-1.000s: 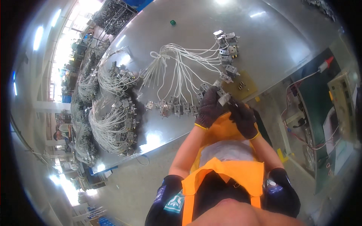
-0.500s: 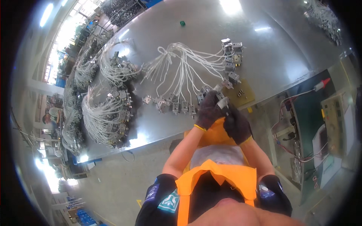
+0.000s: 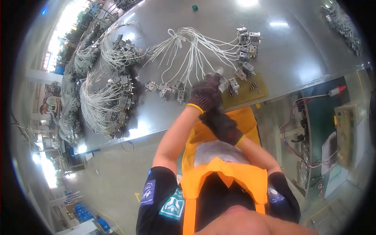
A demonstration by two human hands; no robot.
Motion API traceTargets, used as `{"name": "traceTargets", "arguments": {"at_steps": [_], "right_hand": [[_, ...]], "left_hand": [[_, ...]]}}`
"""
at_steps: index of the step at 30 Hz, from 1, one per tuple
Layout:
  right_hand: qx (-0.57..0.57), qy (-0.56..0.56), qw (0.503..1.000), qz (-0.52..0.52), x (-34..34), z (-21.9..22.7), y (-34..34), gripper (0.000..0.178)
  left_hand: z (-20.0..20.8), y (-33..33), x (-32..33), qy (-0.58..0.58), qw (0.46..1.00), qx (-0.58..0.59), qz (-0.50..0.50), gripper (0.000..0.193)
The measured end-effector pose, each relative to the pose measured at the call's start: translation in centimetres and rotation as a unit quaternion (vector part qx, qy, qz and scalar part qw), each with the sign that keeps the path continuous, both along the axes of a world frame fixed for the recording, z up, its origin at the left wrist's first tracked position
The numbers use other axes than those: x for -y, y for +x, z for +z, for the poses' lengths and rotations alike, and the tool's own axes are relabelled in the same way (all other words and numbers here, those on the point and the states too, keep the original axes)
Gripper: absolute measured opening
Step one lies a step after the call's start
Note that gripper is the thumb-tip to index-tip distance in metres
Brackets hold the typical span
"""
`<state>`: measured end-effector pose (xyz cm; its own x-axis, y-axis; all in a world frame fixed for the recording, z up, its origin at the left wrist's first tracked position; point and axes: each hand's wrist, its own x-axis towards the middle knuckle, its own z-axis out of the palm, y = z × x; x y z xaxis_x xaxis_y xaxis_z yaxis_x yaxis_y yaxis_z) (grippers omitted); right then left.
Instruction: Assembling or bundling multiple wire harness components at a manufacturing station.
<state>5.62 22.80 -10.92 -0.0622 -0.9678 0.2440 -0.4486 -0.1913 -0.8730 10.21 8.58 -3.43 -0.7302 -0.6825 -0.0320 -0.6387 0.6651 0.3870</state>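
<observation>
My left hand [image 3: 205,92], in a dark knitted glove, is closed over the near row of small metal switch-like units [image 3: 172,91]. A pale, blurred bit shows by its fingertips, too unclear to name. My right hand [image 3: 222,124], also gloved, lies just below and against the left one, its fingers hidden. White wires [image 3: 192,41] tied in a bundle fan out to the units. Another metal unit [image 3: 234,85] rests at the left part of a yellowish board [image 3: 256,92], beside small brass-coloured pieces [image 3: 253,85]. More units [image 3: 248,47] stand in a column beyond.
Wired bundles [image 3: 103,102] crowd the left of the grey metal table [image 3: 297,58]; another bundle [image 3: 344,31] lies far right. A small green object [image 3: 195,8] sits at the back. Off the right edge, a red-tipped cable [image 3: 337,91] hangs by equipment.
Both hands have shifted left, away from the board, the right now tucked below the left. The metal unit formerly between them has left that spot; one shows on the board's left part.
</observation>
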Motion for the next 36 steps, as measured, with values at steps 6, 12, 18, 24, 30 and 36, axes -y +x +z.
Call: {"name": "traceTargets", "arguments": {"at_steps": [6,12,18,24,30,36], "right_hand": [[-0.136,0.009,0.989,0.053,4.1,2.5,3.8,0.027],[0.071,0.164,0.951,0.253,3.0,-0.5,1.2,0.029],[0.375,0.217,0.899,0.056,0.2,2.4,-10.5,0.029],[0.277,0.018,0.945,-0.173,1.5,4.8,-13.1,0.024],[0.282,-0.005,0.932,-0.229,0.8,2.4,-14.7,0.023],[0.365,0.058,0.901,-0.225,-1.9,3.4,-12.7,0.023]], "left_hand": [[-1.9,2.0,1.0,0.068,0.986,-0.144,-0.049,0.057],[-2.4,1.6,0.2,0.043,0.989,-0.142,0.001,0.063],[-4.5,3.2,-0.6,-0.064,0.963,-0.248,-0.085,0.056],[-5.4,2.1,-0.9,0.323,0.874,-0.364,0.012,0.059],[-4.0,0.4,-2.3,0.459,0.783,-0.418,-0.023,0.056],[-5.5,-0.7,-3.3,0.196,0.933,-0.299,-0.034,0.052]]}}
